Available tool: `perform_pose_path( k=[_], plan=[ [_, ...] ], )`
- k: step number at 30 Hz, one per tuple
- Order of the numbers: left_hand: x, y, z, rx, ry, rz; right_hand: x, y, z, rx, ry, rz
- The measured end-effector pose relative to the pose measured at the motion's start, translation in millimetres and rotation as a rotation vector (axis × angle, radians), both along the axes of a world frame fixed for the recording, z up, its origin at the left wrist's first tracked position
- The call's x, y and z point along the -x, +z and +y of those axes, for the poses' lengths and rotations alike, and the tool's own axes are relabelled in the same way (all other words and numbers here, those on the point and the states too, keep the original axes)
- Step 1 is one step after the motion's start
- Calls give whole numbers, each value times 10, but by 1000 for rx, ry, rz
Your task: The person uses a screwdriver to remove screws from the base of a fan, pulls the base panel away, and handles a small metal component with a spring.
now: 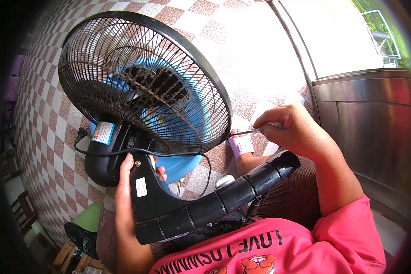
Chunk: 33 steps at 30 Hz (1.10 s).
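A black electric fan (107, 157) lies tilted across my lap, its wire cage (169, 116) grey with dust. My left hand (124, 194) is wrapped round the fan's neck below the motor housing, thumb on the near side and fingertips showing beyond it. In my right hand (285, 124) is a screwdriver (245, 133) with a clear handle. Its tip meets the right lower edge of the cage rim; whether a screw sits there is too small to tell. The curved black stand (201, 210) slants over my thighs, with a white button on it. Across the neck hangs the black power cord (178, 152).
Behind the cage stands a blue round plastic piece (180, 166). A foot in a lilac slipper (242, 145) rests on the checkered tile floor (55, 118). A metal door panel (365, 118) stands at right. At lower left are a black plastic bag (81, 237) and wooden furniture (64, 255).
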<state>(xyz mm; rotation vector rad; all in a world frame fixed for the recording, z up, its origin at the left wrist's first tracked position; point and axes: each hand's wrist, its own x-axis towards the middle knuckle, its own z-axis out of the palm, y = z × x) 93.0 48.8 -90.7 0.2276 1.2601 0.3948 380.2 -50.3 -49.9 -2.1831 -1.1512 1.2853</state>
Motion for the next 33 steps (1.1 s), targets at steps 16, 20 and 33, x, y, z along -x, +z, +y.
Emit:
perform_pose_path(
  k=[16, 20, 33],
  plan=[
    [38, -15, 10, -28, 11, 32, 77, -9, 177, -127, 328, -203],
    [56, -8, 3, 4, 1, 10, 110, -32, 212, -105, 467, -314],
    [200, -122, 9, -37, -10, -30, 255, 30, 197, -105, 592, -482]
  ],
)
